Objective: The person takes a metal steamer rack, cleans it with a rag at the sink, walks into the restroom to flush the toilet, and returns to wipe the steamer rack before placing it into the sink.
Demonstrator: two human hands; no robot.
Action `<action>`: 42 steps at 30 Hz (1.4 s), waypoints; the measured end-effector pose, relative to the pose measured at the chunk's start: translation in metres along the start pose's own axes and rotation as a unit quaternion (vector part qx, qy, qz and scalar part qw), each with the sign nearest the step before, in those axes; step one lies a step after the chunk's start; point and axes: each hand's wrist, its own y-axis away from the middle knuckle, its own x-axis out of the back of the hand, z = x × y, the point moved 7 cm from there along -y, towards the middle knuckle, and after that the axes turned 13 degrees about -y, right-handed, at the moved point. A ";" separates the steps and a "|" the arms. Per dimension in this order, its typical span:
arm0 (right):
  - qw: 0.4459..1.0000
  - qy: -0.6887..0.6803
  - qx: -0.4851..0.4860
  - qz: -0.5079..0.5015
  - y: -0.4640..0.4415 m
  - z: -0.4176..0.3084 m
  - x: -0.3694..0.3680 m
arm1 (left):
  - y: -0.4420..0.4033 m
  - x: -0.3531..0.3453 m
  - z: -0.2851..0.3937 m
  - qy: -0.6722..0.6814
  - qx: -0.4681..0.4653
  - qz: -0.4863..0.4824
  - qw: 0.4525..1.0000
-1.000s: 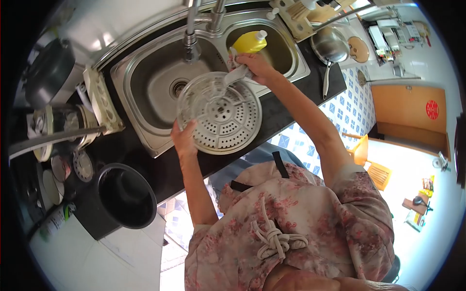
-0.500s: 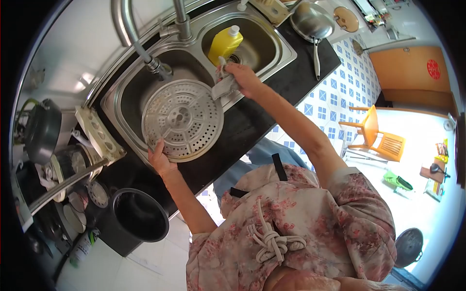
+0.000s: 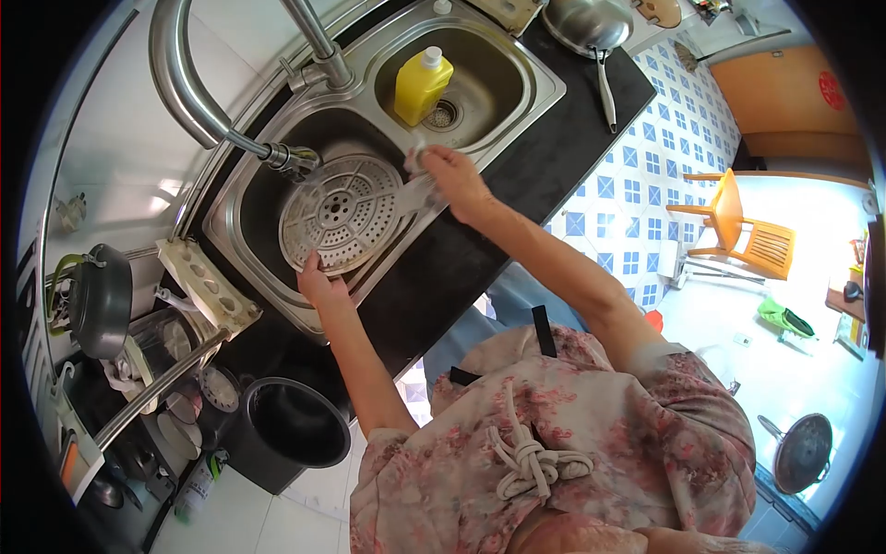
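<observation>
A round metal steamer plate [image 3: 337, 208], pierced with many holes, is tilted in the left sink basin [image 3: 263, 245] under the faucet head [image 3: 293, 159]. My left hand [image 3: 323, 284] grips its lower rim, the thumb lying on the top face. By the plate's right edge, my right hand [image 3: 452, 180] is closed on a pale wet cloth [image 3: 418, 192], which hangs down and is slightly blurred. In the right basin a yellow bottle [image 3: 422, 90] with a white cap stands beside the drain [image 3: 443, 115].
A frying pan [image 3: 588, 28] lies at the counter's far right end, its handle pointing toward me. To the left are a black bin [image 3: 293, 423], a dark pot [image 3: 100, 300] and a rack of dishes. An orange chair [image 3: 724, 222] lies on the floor to the right.
The steamer plate has gone lower into the left basin, under the faucet, with my left hand still on its rim. My right hand with the cloth has shifted slightly. The view has also moved.
</observation>
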 end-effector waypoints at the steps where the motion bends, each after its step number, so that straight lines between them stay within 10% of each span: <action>1: 0.999 -0.026 0.017 0.013 -0.002 -0.007 0.011 | -0.010 0.001 -0.007 0.020 0.015 -0.012 1.000; 19: 0.986 -0.159 0.043 0.029 -0.015 -0.025 0.054 | -0.029 -0.016 -0.043 0.026 0.169 0.011 0.985; 22: 0.994 -0.099 0.056 0.003 -0.010 -0.022 0.047 | -0.034 -0.017 -0.053 0.020 0.206 0.004 0.978; 26: 0.883 0.411 0.226 0.022 0.006 -0.035 0.033 | -0.034 -0.016 -0.053 0.012 0.219 0.020 0.976; 34: 0.894 0.377 0.235 0.062 0.015 -0.044 0.041 | -0.046 -0.005 -0.057 -0.058 0.253 0.021 0.966; 36: 0.873 0.388 0.285 0.076 0.028 -0.061 0.043 | -0.040 0.000 -0.049 -0.187 0.154 -0.025 0.970; 38: 0.926 0.340 0.142 0.078 0.027 -0.060 0.047 | -0.022 -0.004 -0.015 -0.554 -0.095 -0.133 0.816; 42: 0.963 0.139 0.226 0.038 0.062 -0.068 0.099 | 0.015 -0.019 0.006 -0.482 -0.099 -0.089 0.866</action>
